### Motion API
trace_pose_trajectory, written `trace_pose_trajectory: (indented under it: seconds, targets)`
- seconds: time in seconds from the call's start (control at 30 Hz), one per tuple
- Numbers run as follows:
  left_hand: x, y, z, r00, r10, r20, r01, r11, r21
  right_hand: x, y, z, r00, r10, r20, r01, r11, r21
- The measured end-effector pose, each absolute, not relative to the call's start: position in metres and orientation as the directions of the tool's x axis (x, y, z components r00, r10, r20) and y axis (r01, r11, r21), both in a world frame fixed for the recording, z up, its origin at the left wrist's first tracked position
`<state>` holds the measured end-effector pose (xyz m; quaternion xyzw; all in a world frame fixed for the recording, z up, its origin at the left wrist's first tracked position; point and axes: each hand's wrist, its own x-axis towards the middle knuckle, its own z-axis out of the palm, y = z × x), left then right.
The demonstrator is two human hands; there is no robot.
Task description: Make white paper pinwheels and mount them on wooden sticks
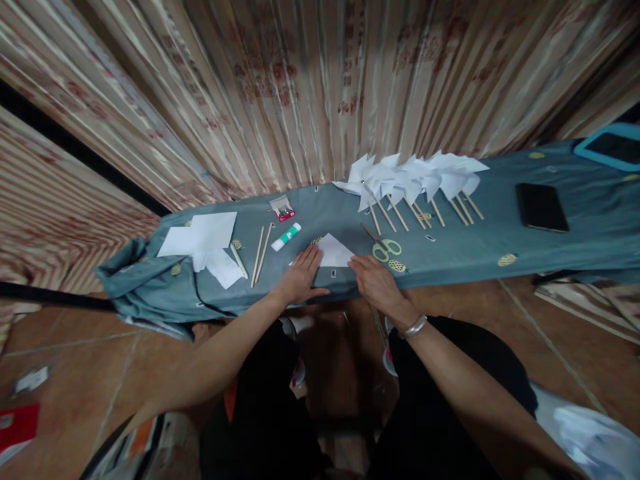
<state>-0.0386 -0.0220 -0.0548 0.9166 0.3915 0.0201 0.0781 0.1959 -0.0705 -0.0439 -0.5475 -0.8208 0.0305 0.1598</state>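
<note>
A white sheet of paper (pixel 334 251), folded into a triangle, lies on the cloth in front of me. My left hand (pixel 301 275) rests flat over its left part, fingers stretched and thumb spread, hiding that corner. At the right corner, my right hand (pixel 374 280) has its fingers bent together on the paper's tip; a silver bracelet circles that wrist. Just beyond the right hand lie scissors (pixel 381 249) with yellow-green handles. A green and white glue stick (pixel 287 237) lies beyond the left hand.
Several white paper pinwheels (pixel 410 180) on wooden sticks lie in a row at the back right. White paper sheets (pixel 214 230), two wooden sticks (pixel 260 257) and a small red and white box (pixel 283 208) are leftward. A dark phone (pixel 543 207) lies right on the grey-blue cloth (pixel 470 250).
</note>
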Motion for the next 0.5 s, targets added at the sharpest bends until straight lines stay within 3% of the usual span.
trace_pose_trajectory:
  seconds: [0.23,0.5]
  targets:
    - [-0.080,-0.037,-0.051,0.654,0.756,0.008,0.750,-0.650,0.119,0.196,-0.071,-0.041,-0.353,0.919,0.178,0.894,0.387,-0.227]
    - [-0.114,-0.062,-0.050,0.609,0.791,0.049,0.788,-0.611,0.075,0.196,-0.071,-0.039,-0.354,0.911,0.210,0.877,0.401,-0.265]
